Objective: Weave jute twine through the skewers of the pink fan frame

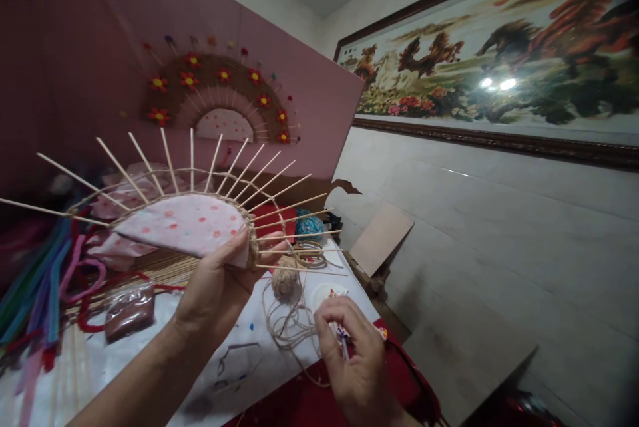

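Note:
My left hand point(219, 290) grips a half-round craft piece point(184, 222), its pale pink cloth face dotted with red spots. Thin wooden sticks point(192, 161) fan out from its curved edge, and a strand of twine point(154, 173) arcs across them. My left fingers pass behind the right end, thumb on the cloth. Lower right, my right hand point(352, 354) is closed, fingers curled by a small white round dish point(327, 294); what they hold is not clear. A ball of twine point(285, 282) lies between the hands, with loose loops beside it.
A pink board point(309, 101) bearing a flowered half-round piece point(219, 74) stands behind the white table point(200, 374). Pipe cleaners point(54, 294), a plastic-wrapped brown packet point(130, 310) and glasses point(237, 360) lie left. Scissors point(309, 254) and blue yarn point(309, 225) sit at the back right.

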Action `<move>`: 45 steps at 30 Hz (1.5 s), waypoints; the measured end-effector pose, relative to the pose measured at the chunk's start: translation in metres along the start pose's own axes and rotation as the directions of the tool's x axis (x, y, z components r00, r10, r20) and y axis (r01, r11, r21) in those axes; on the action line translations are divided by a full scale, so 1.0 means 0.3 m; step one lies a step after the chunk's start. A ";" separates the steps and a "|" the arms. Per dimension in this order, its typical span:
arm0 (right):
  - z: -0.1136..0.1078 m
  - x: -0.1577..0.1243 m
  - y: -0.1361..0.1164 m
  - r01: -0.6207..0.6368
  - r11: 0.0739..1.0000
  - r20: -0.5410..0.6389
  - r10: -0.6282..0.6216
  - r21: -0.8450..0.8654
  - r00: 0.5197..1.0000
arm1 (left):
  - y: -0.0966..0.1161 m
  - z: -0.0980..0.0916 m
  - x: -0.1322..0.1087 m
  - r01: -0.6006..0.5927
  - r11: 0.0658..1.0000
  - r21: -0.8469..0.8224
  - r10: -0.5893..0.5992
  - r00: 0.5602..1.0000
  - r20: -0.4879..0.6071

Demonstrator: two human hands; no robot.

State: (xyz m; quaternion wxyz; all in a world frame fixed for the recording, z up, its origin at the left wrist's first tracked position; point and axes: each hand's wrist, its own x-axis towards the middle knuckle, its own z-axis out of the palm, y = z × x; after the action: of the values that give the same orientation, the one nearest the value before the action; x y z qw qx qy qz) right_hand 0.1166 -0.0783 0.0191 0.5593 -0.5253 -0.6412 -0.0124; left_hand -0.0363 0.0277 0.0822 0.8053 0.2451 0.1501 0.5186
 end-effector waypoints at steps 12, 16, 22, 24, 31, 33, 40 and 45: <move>0.135 0.075 -0.035 -0.463 0.333 0.216 0.570 0.821 0.793 | -0.020 0.005 -0.019 -0.002 0.999 0.053 0.000 1.000 0.026; 0.141 0.076 -0.017 -0.454 0.337 0.204 0.572 0.825 0.795 | -0.024 0.009 -0.020 -0.001 0.999 0.042 0.000 0.999 0.035; 0.147 0.079 -0.011 -0.422 0.412 0.179 0.510 0.808 0.841 | -0.028 0.014 -0.025 0.011 0.999 0.045 -0.013 0.999 0.043; 0.149 0.077 -0.013 -0.431 0.427 0.185 0.506 0.795 0.842 | -0.028 0.017 -0.027 0.017 0.998 0.062 -0.019 0.999 0.028; 0.153 0.073 -0.012 -0.422 0.471 0.171 0.486 0.774 0.857 | -0.032 0.015 -0.026 0.018 0.998 0.063 -0.019 1.000 0.012; 0.156 0.073 -0.012 -0.408 0.485 0.166 0.467 0.774 0.869 | -0.033 0.013 -0.025 0.025 0.998 0.065 -0.025 1.000 0.007; 0.161 0.067 -0.010 -0.400 0.491 0.157 0.463 0.774 0.872 | -0.035 0.012 -0.025 0.006 0.997 0.081 -0.005 1.000 -0.018; 0.162 0.067 -0.011 -0.387 0.492 0.135 0.471 0.780 0.872 | -0.035 0.006 -0.023 0.014 0.996 0.091 -0.013 1.000 -0.016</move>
State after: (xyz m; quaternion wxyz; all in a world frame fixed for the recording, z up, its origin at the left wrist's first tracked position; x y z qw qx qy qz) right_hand 0.0838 -0.0372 0.0173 0.7465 -0.3669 -0.4008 0.3842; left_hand -0.0302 0.0173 0.0777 0.7957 0.2762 0.1815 0.5077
